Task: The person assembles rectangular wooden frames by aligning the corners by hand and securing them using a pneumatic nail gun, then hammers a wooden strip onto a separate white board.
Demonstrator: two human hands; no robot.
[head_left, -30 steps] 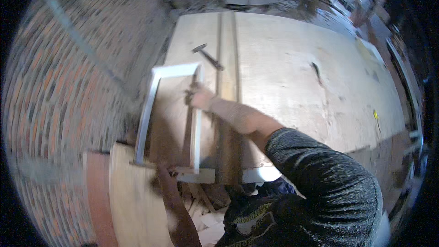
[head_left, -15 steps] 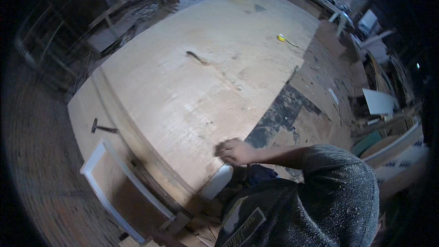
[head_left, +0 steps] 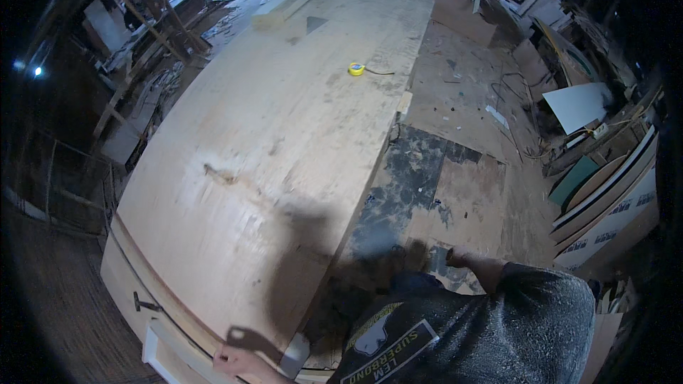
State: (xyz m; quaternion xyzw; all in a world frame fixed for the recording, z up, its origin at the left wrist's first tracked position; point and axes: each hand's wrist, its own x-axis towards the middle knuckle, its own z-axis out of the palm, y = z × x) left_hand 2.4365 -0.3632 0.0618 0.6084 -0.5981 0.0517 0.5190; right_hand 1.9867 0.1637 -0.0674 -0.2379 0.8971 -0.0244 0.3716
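My left hand [head_left: 240, 363] is at the near left edge of a large pale plywood sheet [head_left: 284, 135], against the long wooden strip [head_left: 167, 299] that runs along that edge. Its fingers look curled together; whatever they may hold is hidden. My right hand [head_left: 461, 257] hangs off the sheet's right side, above the floor, in shadow and too dim to read its fingers. A hammer [head_left: 146, 304] lies left of the strip. Beside my left hand is a white-edged wooden frame [head_left: 153, 348], partly cut off from view.
A yellow tape measure [head_left: 356, 69] lies farther up the sheet, and a shallow pale tray-like box [head_left: 284, 7] sits at its far end. On the right, curved boards [head_left: 605, 206] lean in a stack. Debris dots the floor [head_left: 469, 199].
My right hand has left the sheet's near edge and swung right over the floor. My left hand now shows on the strip. The whole view has shifted, with the sheet appearing farther left.
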